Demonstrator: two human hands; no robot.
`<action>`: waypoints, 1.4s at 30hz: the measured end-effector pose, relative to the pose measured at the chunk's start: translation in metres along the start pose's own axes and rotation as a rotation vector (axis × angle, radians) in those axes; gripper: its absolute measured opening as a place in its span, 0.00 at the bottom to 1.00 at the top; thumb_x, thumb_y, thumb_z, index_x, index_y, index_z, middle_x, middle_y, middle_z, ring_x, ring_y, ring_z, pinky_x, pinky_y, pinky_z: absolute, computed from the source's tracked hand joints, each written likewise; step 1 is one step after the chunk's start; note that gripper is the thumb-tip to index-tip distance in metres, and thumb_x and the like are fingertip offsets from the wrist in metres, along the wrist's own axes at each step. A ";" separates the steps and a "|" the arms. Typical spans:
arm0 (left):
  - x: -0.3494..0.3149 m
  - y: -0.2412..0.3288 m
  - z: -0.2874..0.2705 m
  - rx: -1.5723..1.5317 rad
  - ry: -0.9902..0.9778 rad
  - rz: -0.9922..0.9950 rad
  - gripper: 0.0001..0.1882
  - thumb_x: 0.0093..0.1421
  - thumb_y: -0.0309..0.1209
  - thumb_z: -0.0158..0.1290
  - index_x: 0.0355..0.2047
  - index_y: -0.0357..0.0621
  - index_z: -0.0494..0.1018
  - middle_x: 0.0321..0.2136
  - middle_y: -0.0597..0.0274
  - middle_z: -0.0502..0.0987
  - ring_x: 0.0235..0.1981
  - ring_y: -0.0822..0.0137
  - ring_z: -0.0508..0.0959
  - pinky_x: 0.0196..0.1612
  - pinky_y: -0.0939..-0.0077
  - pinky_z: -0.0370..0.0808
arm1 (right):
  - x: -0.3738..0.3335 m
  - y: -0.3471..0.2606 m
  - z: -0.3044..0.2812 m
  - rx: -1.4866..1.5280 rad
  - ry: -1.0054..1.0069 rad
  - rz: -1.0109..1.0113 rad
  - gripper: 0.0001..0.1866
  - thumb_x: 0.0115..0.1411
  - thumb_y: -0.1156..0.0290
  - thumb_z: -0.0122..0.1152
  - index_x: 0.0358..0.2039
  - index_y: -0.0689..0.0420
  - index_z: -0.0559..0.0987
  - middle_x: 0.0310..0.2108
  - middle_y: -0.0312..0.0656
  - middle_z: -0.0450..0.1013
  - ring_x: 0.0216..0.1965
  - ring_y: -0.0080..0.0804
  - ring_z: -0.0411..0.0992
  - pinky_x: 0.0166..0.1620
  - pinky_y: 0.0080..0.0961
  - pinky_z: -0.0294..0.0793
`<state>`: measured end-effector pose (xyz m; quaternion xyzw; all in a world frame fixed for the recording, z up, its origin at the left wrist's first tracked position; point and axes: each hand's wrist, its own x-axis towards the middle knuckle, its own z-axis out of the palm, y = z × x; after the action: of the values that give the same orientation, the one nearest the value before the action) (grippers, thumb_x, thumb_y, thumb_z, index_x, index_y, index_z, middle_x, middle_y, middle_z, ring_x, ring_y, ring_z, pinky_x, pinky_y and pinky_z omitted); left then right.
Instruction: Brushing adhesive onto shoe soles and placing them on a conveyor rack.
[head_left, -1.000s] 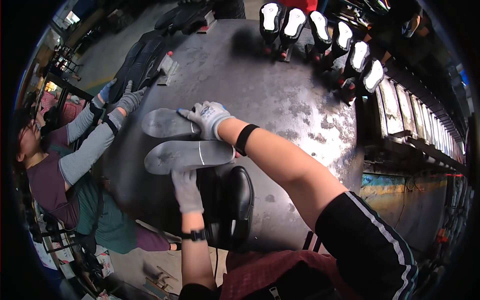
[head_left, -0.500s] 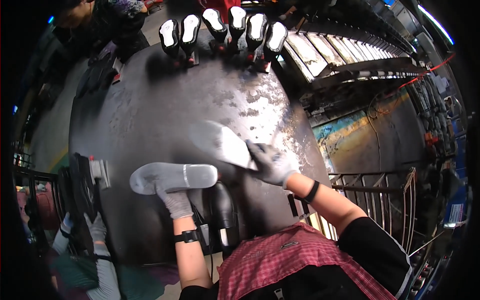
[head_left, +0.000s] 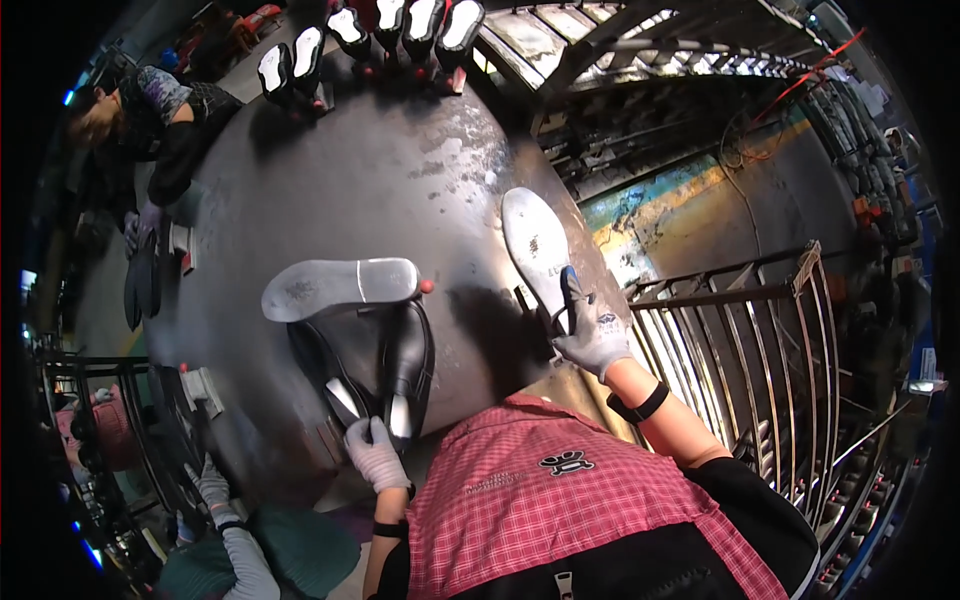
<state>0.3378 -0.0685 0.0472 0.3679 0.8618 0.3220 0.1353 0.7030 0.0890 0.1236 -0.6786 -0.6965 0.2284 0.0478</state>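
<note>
My right hand [head_left: 598, 338] grips one end of a pale sole [head_left: 535, 240], by the tabletop's [head_left: 330, 190] right edge; my left hand [head_left: 377, 458] is at the heel of a black shoe [head_left: 315, 350], fingers close together — whether pinching it, I cannot tell. Risks: a slack right grip could drop the sole past that edge; a careless left tug could knock the grey sole [head_left: 340, 288] at the shoe's toe.
</note>
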 end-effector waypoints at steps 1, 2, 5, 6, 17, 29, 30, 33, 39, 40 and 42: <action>-0.016 -0.017 -0.003 -0.207 -0.014 -0.179 0.14 0.62 0.36 0.57 0.36 0.34 0.76 0.28 0.55 0.76 0.29 0.62 0.76 0.39 0.68 0.73 | -0.015 -0.007 -0.007 -0.002 -0.137 0.081 0.57 0.44 0.58 0.71 0.71 0.55 0.48 0.55 0.62 0.66 0.55 0.58 0.67 0.57 0.42 0.68; -0.024 -0.038 -0.011 -0.249 -0.119 -0.502 0.17 0.63 0.40 0.56 0.41 0.37 0.73 0.25 0.60 0.74 0.26 0.65 0.74 0.30 0.68 0.72 | -0.034 0.000 0.000 0.033 -0.097 0.056 0.58 0.44 0.59 0.74 0.70 0.58 0.49 0.56 0.59 0.65 0.53 0.57 0.68 0.55 0.42 0.69; -0.036 -0.014 -0.025 -0.349 -0.270 -0.869 0.32 0.57 0.52 0.59 0.51 0.41 0.67 0.33 0.55 0.72 0.26 0.61 0.73 0.26 0.66 0.71 | -0.096 0.079 0.103 0.766 0.326 -0.089 0.61 0.47 0.62 0.75 0.70 0.64 0.42 0.58 0.57 0.64 0.54 0.48 0.69 0.53 0.37 0.72; -0.038 -0.022 -0.019 -0.423 -0.291 -1.014 0.31 0.57 0.52 0.60 0.48 0.39 0.66 0.37 0.55 0.71 0.29 0.59 0.77 0.29 0.67 0.75 | -0.109 0.073 0.090 0.806 0.118 0.120 0.62 0.49 0.61 0.73 0.70 0.64 0.38 0.60 0.57 0.63 0.53 0.46 0.70 0.53 0.33 0.72; -0.025 -0.059 -0.007 -1.006 -0.846 -0.882 0.20 0.64 0.34 0.44 0.51 0.32 0.70 0.49 0.47 0.75 0.51 0.49 0.74 0.51 0.50 0.77 | -0.103 0.088 0.141 0.765 -0.019 0.405 0.18 0.58 0.67 0.52 0.48 0.55 0.77 0.35 0.52 0.79 0.35 0.46 0.80 0.40 0.38 0.77; 0.012 0.159 -0.044 -0.811 -0.835 -0.314 0.39 0.59 0.49 0.53 0.66 0.48 0.55 0.59 0.58 0.67 0.56 0.60 0.71 0.45 0.60 0.78 | -0.068 0.016 -0.005 0.444 -0.083 0.131 0.20 0.58 0.56 0.61 0.47 0.54 0.78 0.34 0.53 0.78 0.38 0.51 0.77 0.42 0.41 0.76; 0.023 0.174 -0.034 -0.756 -0.799 -0.246 0.42 0.58 0.51 0.53 0.67 0.47 0.53 0.59 0.59 0.65 0.57 0.60 0.70 0.44 0.60 0.78 | -0.055 0.002 -0.024 0.368 -0.140 0.103 0.22 0.58 0.56 0.61 0.49 0.54 0.76 0.34 0.53 0.78 0.38 0.52 0.77 0.43 0.42 0.76; 0.066 0.202 0.001 -0.615 -0.657 0.073 0.39 0.58 0.49 0.55 0.63 0.41 0.58 0.54 0.56 0.68 0.52 0.62 0.71 0.44 0.67 0.75 | -0.010 -0.047 -0.053 0.196 -0.063 -0.121 0.22 0.58 0.57 0.61 0.50 0.52 0.71 0.35 0.53 0.78 0.38 0.51 0.78 0.44 0.44 0.76; 0.118 0.277 0.036 -0.034 -0.318 0.643 0.34 0.52 0.47 0.63 0.52 0.37 0.70 0.46 0.49 0.74 0.47 0.52 0.75 0.52 0.61 0.71 | 0.090 -0.097 -0.053 -0.259 -0.068 -0.221 0.15 0.58 0.64 0.56 0.44 0.56 0.74 0.30 0.48 0.79 0.33 0.45 0.80 0.35 0.44 0.78; 0.118 0.295 0.042 0.136 -0.250 0.736 0.35 0.50 0.49 0.64 0.51 0.40 0.71 0.44 0.46 0.74 0.47 0.48 0.75 0.51 0.58 0.72 | 0.105 -0.099 -0.052 -0.419 -0.020 -0.282 0.16 0.58 0.65 0.55 0.45 0.58 0.75 0.29 0.46 0.79 0.33 0.45 0.80 0.35 0.44 0.78; 0.116 0.338 0.064 0.245 -0.316 0.770 0.26 0.54 0.44 0.62 0.48 0.42 0.75 0.45 0.49 0.75 0.47 0.48 0.76 0.51 0.63 0.72 | 0.137 -0.098 -0.056 -0.473 -0.010 -0.262 0.17 0.57 0.65 0.56 0.44 0.62 0.76 0.32 0.46 0.80 0.35 0.45 0.80 0.36 0.42 0.79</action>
<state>0.4722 0.2202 0.2204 0.7204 0.6624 0.1843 0.0909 0.6237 0.2378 0.1777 -0.5738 -0.8126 0.0545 -0.0864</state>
